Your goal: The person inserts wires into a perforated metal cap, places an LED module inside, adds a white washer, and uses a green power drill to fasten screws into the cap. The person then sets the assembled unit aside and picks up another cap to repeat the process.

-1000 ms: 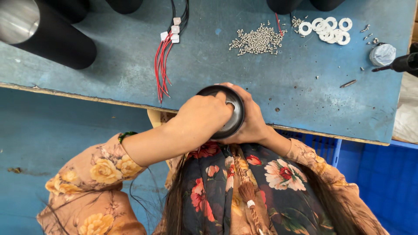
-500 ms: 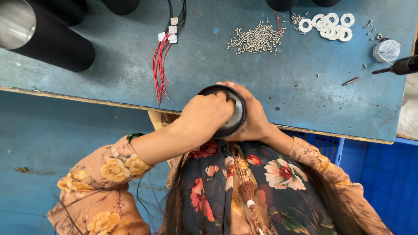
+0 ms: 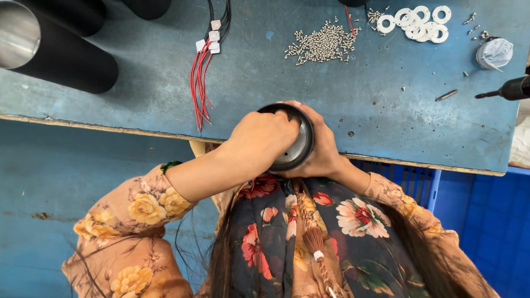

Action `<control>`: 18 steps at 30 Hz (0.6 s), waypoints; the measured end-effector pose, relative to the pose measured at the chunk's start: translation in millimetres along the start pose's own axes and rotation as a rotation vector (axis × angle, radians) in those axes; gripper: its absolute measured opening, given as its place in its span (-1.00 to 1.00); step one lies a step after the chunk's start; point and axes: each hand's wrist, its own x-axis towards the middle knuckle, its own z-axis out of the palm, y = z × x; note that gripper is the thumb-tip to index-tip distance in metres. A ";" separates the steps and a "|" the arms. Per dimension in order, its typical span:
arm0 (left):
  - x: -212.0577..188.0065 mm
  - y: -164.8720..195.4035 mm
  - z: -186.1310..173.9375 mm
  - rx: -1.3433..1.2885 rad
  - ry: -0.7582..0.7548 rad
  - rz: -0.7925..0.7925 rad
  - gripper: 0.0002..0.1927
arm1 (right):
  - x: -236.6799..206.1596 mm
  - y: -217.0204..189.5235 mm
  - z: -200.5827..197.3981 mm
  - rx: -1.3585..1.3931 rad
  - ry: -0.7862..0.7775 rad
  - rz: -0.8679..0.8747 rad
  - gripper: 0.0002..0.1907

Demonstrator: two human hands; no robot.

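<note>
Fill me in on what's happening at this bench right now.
A person in floral sleeves holds a round dark metal housing at the near edge of a blue workbench. The right hand cups it from the side, while the left hand is pressed over its open top. Further back on the bench lie a bundle of red and black wires, a heap of small screws, white washers and black tubes. A driver tip pokes in from the right edge.
</note>
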 end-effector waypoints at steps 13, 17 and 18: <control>5.3 -1.4 8.9 0.047 0.000 0.073 -0.70 | -3.2 -1.0 -4.1 0.024 0.001 0.015 0.31; 9.2 -1.0 10.4 0.025 -0.056 0.058 -0.65 | -4.5 -2.1 -3.3 0.005 -0.001 0.041 0.31; 9.4 -1.3 10.4 0.029 -0.042 0.062 -0.65 | -4.7 -2.2 -3.3 0.001 0.004 0.035 0.32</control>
